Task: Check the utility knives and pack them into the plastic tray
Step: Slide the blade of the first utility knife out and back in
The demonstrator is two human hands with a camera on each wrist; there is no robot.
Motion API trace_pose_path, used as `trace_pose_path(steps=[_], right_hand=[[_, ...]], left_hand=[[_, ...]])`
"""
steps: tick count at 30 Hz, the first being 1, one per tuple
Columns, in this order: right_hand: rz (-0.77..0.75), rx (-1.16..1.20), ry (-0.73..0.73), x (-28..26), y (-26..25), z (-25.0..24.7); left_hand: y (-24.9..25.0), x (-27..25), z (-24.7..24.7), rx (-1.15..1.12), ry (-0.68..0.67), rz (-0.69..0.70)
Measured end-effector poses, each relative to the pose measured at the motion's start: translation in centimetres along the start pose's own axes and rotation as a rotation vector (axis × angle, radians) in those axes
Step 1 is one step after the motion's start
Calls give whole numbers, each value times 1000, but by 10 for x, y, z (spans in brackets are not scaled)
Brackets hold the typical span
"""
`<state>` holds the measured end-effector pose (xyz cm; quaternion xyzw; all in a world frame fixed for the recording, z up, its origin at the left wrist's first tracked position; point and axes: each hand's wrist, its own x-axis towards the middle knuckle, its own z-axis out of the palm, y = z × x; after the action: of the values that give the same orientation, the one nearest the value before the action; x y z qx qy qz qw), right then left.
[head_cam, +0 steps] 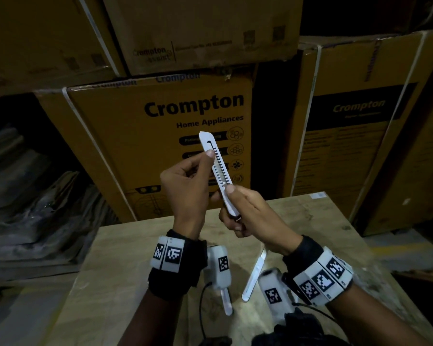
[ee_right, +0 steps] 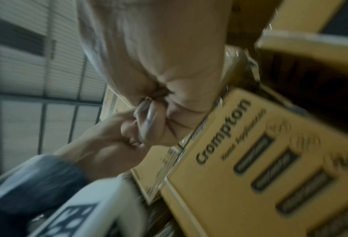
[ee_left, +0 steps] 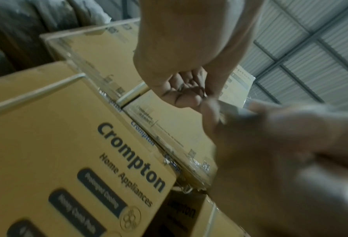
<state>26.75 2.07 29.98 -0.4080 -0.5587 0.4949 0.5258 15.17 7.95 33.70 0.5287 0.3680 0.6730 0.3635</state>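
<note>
I hold a white utility knife (head_cam: 216, 168) in the air above the table, its pointed tip up and to the left, the notched slider track facing me. My left hand (head_cam: 206, 159) pinches its upper part, thumb on the edge of the track. My right hand (head_cam: 231, 201) grips the lower end, thumb just below the track. Two more white knives lie on the table: one (head_cam: 254, 275) between my wrists, another (head_cam: 226, 302) partly hidden under the left wrist camera. In the right wrist view the knife's end (ee_right: 146, 118) shows blurred inside the curled fingers. No plastic tray is in view.
The pale wooden table (head_cam: 135, 258) lies below my hands. Stacked cardboard Crompton boxes (head_cam: 160, 116) stand right behind it, with more boxes (head_cam: 360, 133) at the right. Wrapped bundles (head_cam: 23, 183) fill the dark area at the left.
</note>
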Motion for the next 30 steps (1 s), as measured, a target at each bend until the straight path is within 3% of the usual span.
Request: trace_pose_path(steps=[4,8,18,30], right_hand=[[-135,-121,129,-1,-3,-11],[-344,-394,247,-5,-7,-16],[-678,-643,309,-13,0,-3],[-733,-869,359,-20,3,16]], left_hand=[[4,5,-6,38,31,30],[6,4,-7,61,52,-4],[1,-7,-13,124,115,-93],[-3,-9,-33,67,81,-231]])
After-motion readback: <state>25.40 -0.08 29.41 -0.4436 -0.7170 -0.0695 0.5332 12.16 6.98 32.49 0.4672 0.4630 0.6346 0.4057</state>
